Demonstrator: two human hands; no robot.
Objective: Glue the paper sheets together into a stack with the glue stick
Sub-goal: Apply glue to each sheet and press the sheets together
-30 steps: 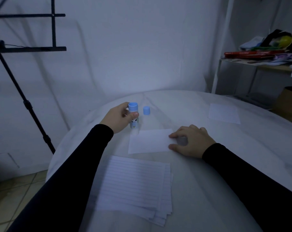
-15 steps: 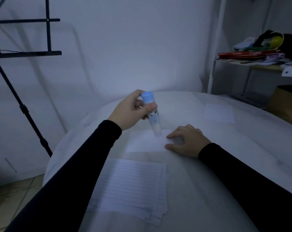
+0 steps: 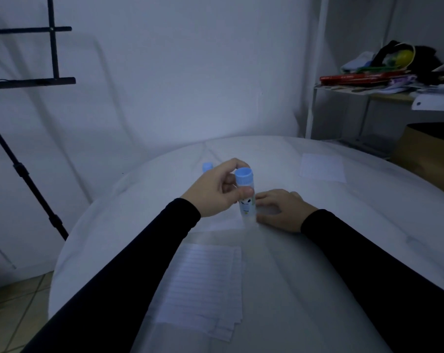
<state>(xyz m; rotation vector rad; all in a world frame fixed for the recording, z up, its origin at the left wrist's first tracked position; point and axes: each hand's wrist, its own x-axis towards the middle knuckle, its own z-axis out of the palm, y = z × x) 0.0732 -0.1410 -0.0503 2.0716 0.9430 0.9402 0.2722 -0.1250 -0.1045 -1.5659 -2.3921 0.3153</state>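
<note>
The left hand (image 3: 215,189) grips the glue stick (image 3: 245,197) near its blue top end, thumb and fingers curled around the tube, holding it nearly upright with its lower end down on the right part of a small white sheet (image 3: 224,224) in the middle of the desk (image 3: 343,263). The right hand (image 3: 282,210) lies just beside the stick, fingers spread flat and pressing the sheet's right edge (part of the sheet is hidden under it). The blue cap (image 3: 207,166) stands behind the left hand. A stack of lined sheets (image 3: 203,289) lies nearer the person, and another white sheet (image 3: 322,167) lies well apart to the right.
</note>
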